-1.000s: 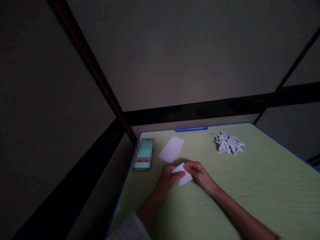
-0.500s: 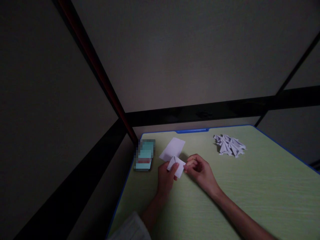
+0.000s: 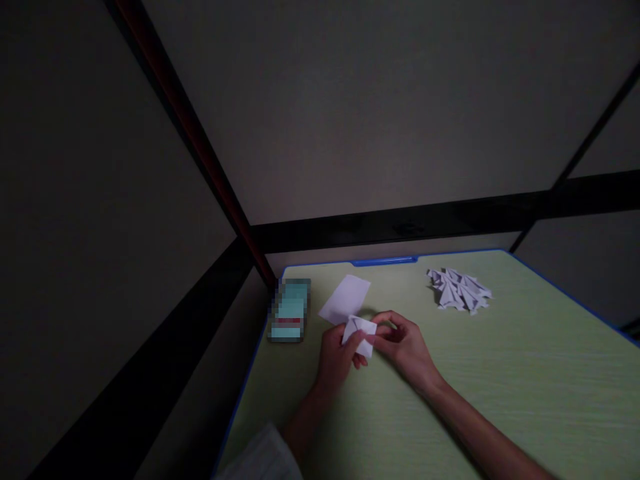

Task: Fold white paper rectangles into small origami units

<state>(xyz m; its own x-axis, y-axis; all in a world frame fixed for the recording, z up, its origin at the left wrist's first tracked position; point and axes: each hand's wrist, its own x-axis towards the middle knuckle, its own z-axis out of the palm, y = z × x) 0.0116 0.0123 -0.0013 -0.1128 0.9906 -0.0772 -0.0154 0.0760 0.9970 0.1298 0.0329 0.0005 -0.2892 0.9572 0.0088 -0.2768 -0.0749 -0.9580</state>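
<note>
A small folded square of white paper (image 3: 361, 325) is held just above the table, with crease lines across its face. My left hand (image 3: 336, 353) is closed on its left side, thumb lying on top and fingers underneath. At the paper's right edge, my right hand (image 3: 404, 343) pinches between thumb and index finger. Behind the folded paper, a flat white sheet (image 3: 345, 298) lies on the table, its near corner partly covered by the folded piece.
The pale green table (image 3: 500, 387) has a blue edge and a blue pen groove (image 3: 385, 261) at the back. A phone (image 3: 291, 310) with a blurred screen lies at the left. Several folded white paper pieces (image 3: 459, 291) are heaped at the back right. A wall panel stands behind.
The folded paper has shifted slightly right and turned a little, with my left hand moving along. My right thumb and finger have closed further onto its right edge.
</note>
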